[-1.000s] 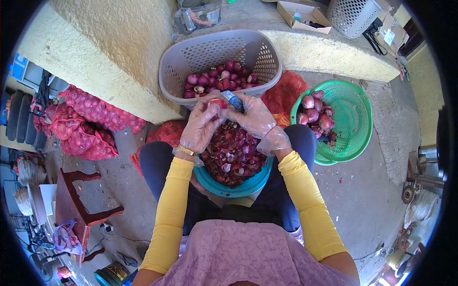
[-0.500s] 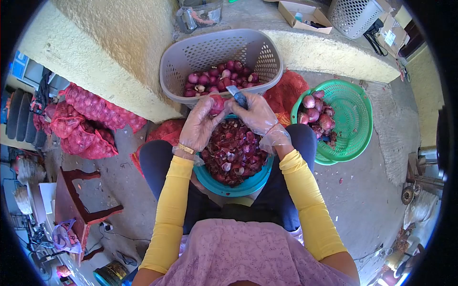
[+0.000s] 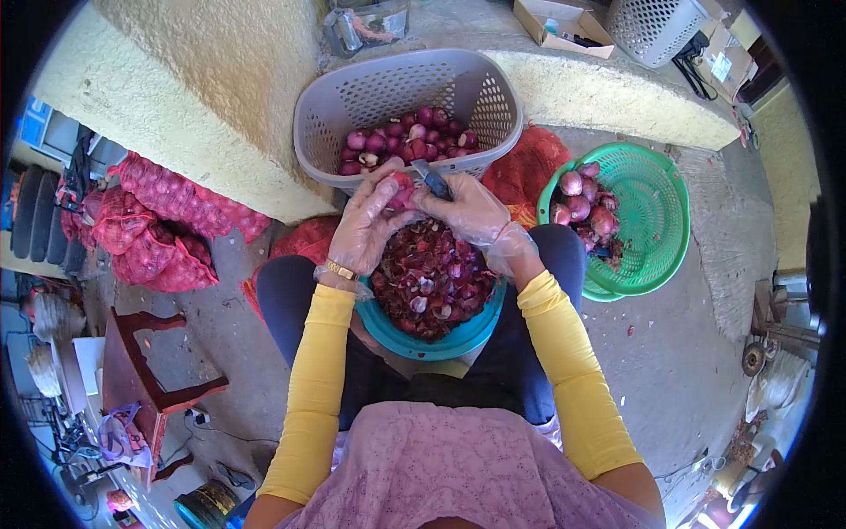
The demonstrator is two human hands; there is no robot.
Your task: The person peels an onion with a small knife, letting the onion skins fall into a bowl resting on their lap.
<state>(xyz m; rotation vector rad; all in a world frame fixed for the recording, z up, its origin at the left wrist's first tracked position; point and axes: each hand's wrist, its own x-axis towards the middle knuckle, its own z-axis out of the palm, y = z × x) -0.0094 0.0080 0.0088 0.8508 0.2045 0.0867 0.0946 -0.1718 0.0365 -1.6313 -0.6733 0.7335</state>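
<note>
My left hand (image 3: pixel 363 225), in a clear plastic glove, is closed around a red onion (image 3: pixel 401 189). In my right hand (image 3: pixel 471 212), gloved the same way, is a small knife (image 3: pixel 434 181) with a dark handle. The short blade points up and left, close beside the onion; whether it touches cannot be told. Both hands are over the upper rim of a teal basin (image 3: pixel 419 351) between my knees, which is full of onion skins (image 3: pixel 436 282). Just beyond my hands, a grey perforated basket (image 3: pixel 326 119) holds many peeled onions (image 3: pixel 423 132).
At right, a green basket (image 3: pixel 652 198) holds unpeeled onions (image 3: pixel 582 207). Red mesh sacks of onions (image 3: pixel 159 234) lie at left beside a yellow wall (image 3: pixel 203 115). A wooden table (image 3: pixel 132 388) lies on its side. A cardboard box (image 3: pixel 564 31) rests on the ledge.
The knife has turned and shifted slightly down and left beside the onion. My right hand has moved a little lower. The left hand still grips the onion.
</note>
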